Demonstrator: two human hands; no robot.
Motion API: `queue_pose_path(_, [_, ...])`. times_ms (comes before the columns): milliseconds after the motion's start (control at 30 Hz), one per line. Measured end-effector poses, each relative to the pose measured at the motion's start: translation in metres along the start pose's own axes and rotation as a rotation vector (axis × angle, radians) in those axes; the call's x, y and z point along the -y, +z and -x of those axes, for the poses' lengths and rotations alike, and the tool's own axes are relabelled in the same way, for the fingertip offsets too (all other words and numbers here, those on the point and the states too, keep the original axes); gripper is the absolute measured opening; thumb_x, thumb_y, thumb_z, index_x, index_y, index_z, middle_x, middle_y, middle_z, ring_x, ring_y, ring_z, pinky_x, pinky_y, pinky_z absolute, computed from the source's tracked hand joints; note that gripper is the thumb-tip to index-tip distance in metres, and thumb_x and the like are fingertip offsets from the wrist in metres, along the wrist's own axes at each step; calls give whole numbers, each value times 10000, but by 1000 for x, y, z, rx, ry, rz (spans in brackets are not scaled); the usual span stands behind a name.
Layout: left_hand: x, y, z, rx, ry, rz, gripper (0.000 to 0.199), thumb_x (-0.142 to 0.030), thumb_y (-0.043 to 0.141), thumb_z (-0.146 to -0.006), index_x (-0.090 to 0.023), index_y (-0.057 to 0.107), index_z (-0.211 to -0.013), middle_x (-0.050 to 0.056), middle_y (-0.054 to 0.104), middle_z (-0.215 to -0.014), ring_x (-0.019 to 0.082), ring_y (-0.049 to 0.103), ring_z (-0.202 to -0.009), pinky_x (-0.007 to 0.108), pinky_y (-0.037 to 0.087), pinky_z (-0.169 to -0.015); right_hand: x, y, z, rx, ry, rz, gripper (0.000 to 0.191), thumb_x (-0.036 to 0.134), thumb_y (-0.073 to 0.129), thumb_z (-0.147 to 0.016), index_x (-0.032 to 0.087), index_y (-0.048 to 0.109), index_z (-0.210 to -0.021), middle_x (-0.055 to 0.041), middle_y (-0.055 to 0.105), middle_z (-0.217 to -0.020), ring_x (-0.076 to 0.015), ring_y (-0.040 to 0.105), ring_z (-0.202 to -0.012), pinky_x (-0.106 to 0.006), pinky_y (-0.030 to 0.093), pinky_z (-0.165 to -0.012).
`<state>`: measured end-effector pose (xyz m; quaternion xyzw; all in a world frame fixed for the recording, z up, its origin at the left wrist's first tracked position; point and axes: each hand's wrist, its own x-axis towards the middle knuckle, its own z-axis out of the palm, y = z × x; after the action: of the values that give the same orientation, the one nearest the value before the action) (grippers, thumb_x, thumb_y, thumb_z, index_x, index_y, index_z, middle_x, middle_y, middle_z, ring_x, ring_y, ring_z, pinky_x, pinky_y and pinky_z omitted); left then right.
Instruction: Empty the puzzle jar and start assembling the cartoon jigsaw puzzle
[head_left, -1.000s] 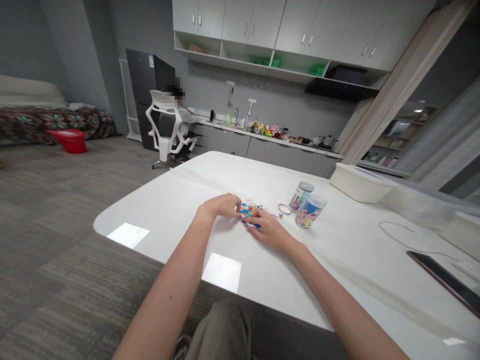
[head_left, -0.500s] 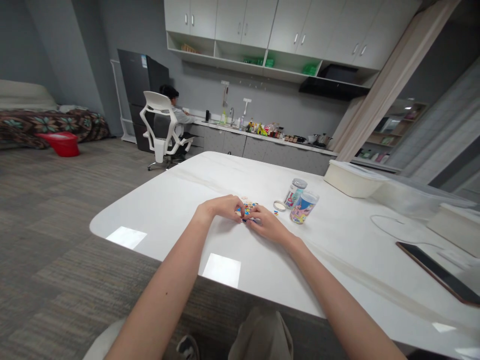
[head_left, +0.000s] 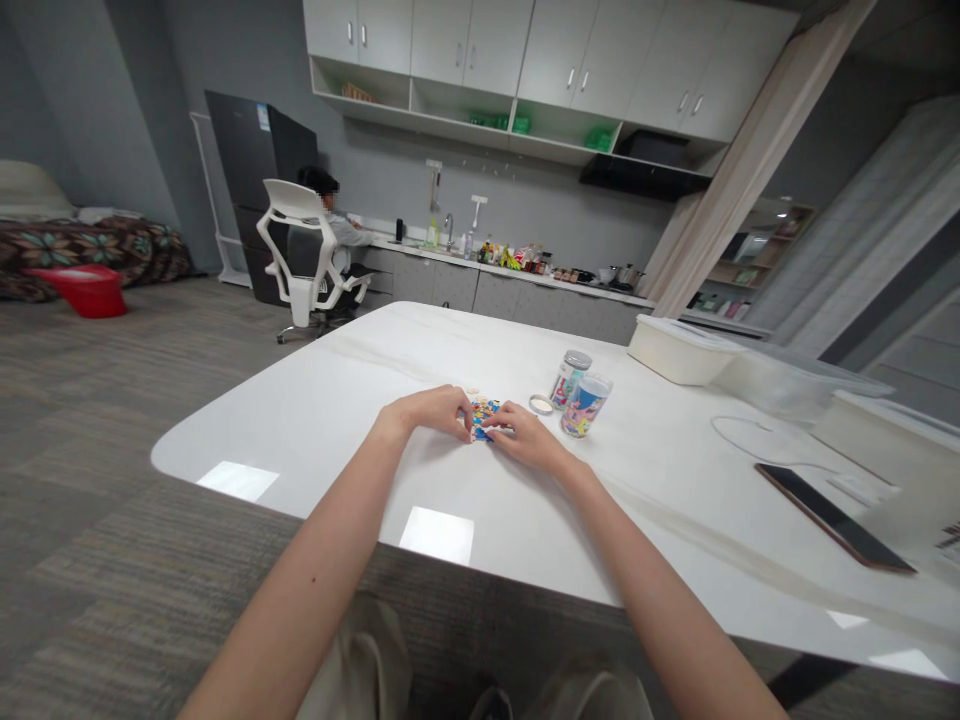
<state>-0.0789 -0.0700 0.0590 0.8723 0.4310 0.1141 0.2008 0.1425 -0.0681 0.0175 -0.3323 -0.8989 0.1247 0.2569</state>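
On the white table (head_left: pixel 360 375), between my hands, lies a small patch of bright blue, yellow and red pieces that looks like a jigsaw puzzle (head_left: pixel 484 408). My left hand (head_left: pixel 439 411) is at its left side, fingers bent down and closed on the edge. From the right, my right hand (head_left: pixel 526 437) reaches in with thumb and fingertips together at the lower right part, at a blue puzzle piece (head_left: pixel 484 433). The fingers hide some of the puzzle. Right of the hands are a round lid (head_left: pixel 541 404), a printed can with a grey top (head_left: pixel 571 376) and a clear printed canister (head_left: pixel 587 405).
Pale storage boxes (head_left: pixel 679 352) line the table's right side. A dark tablet (head_left: pixel 832 515) and a white cable (head_left: pixel 731 450) lie nearer. Beyond the table, a person sits by a white chair (head_left: pixel 300 250) at the kitchen counter (head_left: pixel 495 272).
My hands have moved slightly apart, and more of the puzzle shows between them. The camera view has turned a little to the right. The cans and lid stand as before.
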Motion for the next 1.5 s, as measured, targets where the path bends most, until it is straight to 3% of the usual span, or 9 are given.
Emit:
queue_pose_path(333, [-8, 1, 1, 15, -16, -22, 173, -269, 649, -673, -186, 771, -764, -21, 600, -583, 110, 484, -566, 227, 343, -554, 7, -2, 1, 31, -10, 8, 186, 166, 601, -856, 212, 720, -992, -57, 581, -967, -176, 572, -907, -326, 448, -854])
queue_pose_path(667, [-11, 1, -1, 23, -38, -2, 201, -358, 755, -634, -177, 741, -718, -18, 601, -588, 118, 512, -595, 223, 356, -579, 6, 0, 2, 42, -8, 0, 185, 159, 605, -855, 191, 718, -998, -56, 561, -938, -163, 559, -860, -320, 443, -833])
queue_pose_path(1200, [-4, 2, 1, 11, -72, -44, 284, -327, 669, -645, -168, 738, -870, 22, 675, -752, 143, 562, -657, 249, 404, -641, 1, -5, 3, 49, 16, -8, 181, 168, 569, -873, 186, 693, -1004, -58, 567, -955, -163, 571, -886, -309, 442, -840])
queue_pose_path(1500, [-8, 3, 0, 42, -42, 4, 256, -239, 625, -630, -165, 687, -867, -28, 570, -669, 108, 468, -590, 240, 346, -579, 1, -7, 4, 65, 16, -2, 198, 158, 563, -873, 187, 700, -1013, -63, 565, -972, -162, 561, -896, -300, 432, -843])
